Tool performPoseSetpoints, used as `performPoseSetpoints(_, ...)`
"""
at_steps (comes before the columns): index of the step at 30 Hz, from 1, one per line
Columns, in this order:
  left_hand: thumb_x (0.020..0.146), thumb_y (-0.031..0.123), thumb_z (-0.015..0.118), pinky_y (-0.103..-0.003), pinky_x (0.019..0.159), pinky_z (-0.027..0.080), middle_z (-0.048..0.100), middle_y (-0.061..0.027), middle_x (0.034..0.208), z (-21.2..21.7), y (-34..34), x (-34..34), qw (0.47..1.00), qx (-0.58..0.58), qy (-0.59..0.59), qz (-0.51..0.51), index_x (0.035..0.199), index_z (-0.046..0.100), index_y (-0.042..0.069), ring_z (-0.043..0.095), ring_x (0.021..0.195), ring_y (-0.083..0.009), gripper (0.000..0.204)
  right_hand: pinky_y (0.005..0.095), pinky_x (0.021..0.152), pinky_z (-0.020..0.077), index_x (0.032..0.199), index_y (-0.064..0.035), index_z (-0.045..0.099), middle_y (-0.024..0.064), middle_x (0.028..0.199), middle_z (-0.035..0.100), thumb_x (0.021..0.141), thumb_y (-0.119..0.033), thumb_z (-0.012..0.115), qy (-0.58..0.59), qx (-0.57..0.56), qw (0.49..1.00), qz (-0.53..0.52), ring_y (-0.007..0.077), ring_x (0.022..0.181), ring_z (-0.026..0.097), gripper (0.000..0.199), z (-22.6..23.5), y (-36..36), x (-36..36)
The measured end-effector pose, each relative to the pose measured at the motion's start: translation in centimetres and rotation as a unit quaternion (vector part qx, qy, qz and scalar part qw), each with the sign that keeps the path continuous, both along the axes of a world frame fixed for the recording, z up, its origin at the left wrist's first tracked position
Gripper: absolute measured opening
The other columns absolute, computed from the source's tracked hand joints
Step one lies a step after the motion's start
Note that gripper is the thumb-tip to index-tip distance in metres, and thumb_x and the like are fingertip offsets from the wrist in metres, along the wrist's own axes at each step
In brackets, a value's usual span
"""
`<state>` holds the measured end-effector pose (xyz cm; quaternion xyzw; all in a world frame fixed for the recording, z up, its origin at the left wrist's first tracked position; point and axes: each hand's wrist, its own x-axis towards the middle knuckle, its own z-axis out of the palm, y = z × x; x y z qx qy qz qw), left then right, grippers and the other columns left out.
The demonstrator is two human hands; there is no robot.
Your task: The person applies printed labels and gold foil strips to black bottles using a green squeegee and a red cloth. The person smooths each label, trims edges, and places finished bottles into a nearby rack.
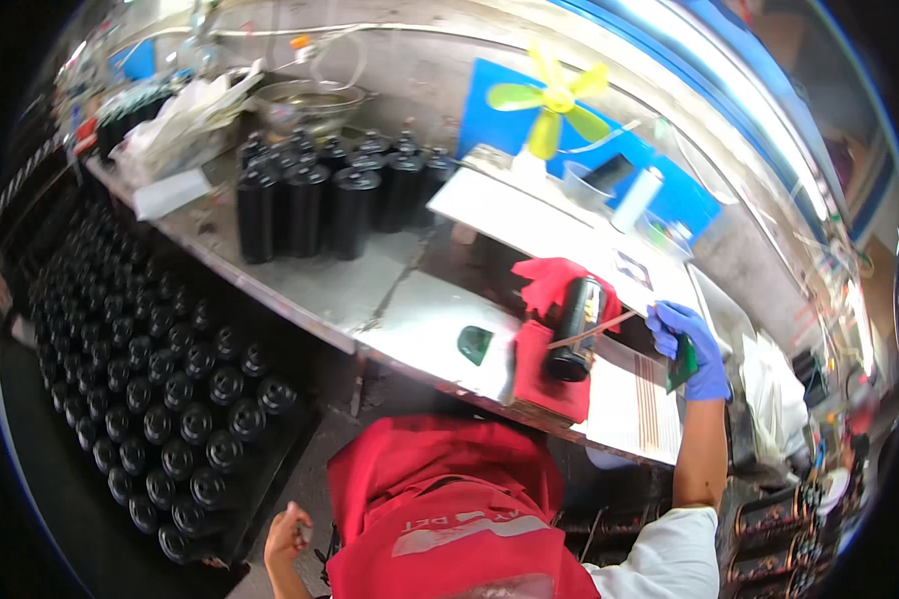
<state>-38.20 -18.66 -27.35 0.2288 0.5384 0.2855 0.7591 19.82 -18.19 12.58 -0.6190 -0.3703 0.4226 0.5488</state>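
Observation:
My right hand (691, 344), in a blue glove, is closed around a dark green flat piece (683, 365). A thin brown strip (591, 330) crosses a glossy black bottle (577, 334) and runs up toward the glove's fingertips; I cannot tell whether they grip it. The bottle lies tilted on a red padded rest (552, 377), beside a crumpled red cloth (549, 283). To its right is a white sheet with brown stripes (652, 409). Low at the left, away from the bench, my bare left hand (288, 532) has curled fingers; what they hold, if anything, is unclear.
Black bottles (305, 195) stand grouped on the metal bench (370, 280); many more (160, 389) fill the floor area at left. A green patch (474, 344) lies near the bench edge. Behind are a white shelf (509, 215), a yellow-green fan (557, 100) and a white cylinder (637, 198).

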Motion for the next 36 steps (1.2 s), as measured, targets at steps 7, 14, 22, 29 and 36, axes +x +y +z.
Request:
performPoseSetpoints(7, 0.086, 0.018, 0.062, -0.019, 0.049, 0.039, 0.062, -0.0027, 0.073, 20.0, 12.3, 18.4, 0.877, 0.258, -0.102, -0.391, 0.090, 0.061, 0.000, 0.050, 0.054, -0.0057, 0.018, 0.0189, 0.036, 0.0306, 0.088, 0.0019, 0.059, 0.0063, 0.071, 0.056, 0.089, -0.027, 0.059, 0.063, 0.009, 0.994, -0.083, 0.0055, 0.042, 0.041, 0.029, -1.1, -2.5, 3.7)
performPoseSetpoints(14, 0.086, 0.011, 0.060, -0.028, 0.081, 0.046, 0.063, -0.0069, 0.098, 27.2, 15.7, 36.8, 0.748, 0.566, 0.014, -0.345, 0.102, 0.060, -0.001, 0.058, 0.090, -0.0156, 0.020, 0.0161, 0.042, 0.0330, 0.088, 0.0028, 0.063, 0.0059, 0.070, 0.060, 0.081, -0.012, 0.065, 0.082, 0.008, 0.997, 0.000, 0.0035, 0.048, 0.046, 0.017, -1.8, -1.6, 5.2)
performPoseSetpoints(22, 0.092, 0.043, 0.049, -0.024, 0.062, 0.043, 0.061, -0.0056, 0.084, 34.4, 17.5, 50.6, 0.671, 0.313, -0.295, -0.604, 0.089, 0.063, -0.001, 0.054, 0.068, -0.0095, 0.046, 0.0142, 0.048, 0.0328, 0.088, -0.0039, 0.066, -0.0031, 0.068, 0.059, 0.079, -0.010, 0.067, -0.007, -0.070, 0.992, 0.100, -0.0016, 0.055, 0.044, 0.011, 2.8, -1.0, 8.3)
performPoseSetpoints(29, 0.083, 0.013, 0.066, -0.021, 0.061, 0.043, 0.063, -0.0028, 0.077, 33.0, 20.8, 47.7, 0.787, 0.308, -0.062, -0.531, 0.084, 0.066, 0.000, 0.055, 0.069, -0.0069, 0.013, 0.0148, 0.045, 0.0311, 0.082, -0.0033, 0.061, -0.0016, 0.069, 0.058, 0.079, -0.008, 0.064, 0.024, -0.075, 0.995, -0.062, -0.0005, 0.052, 0.042, 0.006, -3.7, -4.0, 13.6)
performPoseSetpoints(36, 0.077, 0.001, 0.069, -0.020, 0.059, 0.042, 0.062, -0.0039, 0.074, 28.4, 22.9, 50.2, 0.854, 0.412, -0.081, -0.307, 0.081, 0.066, -0.002, 0.055, 0.067, -0.0076, 0.006, 0.0169, 0.039, 0.0308, 0.074, -0.0012, 0.061, 0.0001, 0.063, 0.056, 0.075, -0.007, 0.066, 0.057, -0.067, 0.978, -0.191, 0.0017, 0.044, 0.042, 0.007, -9.4, -2.1, 15.3)
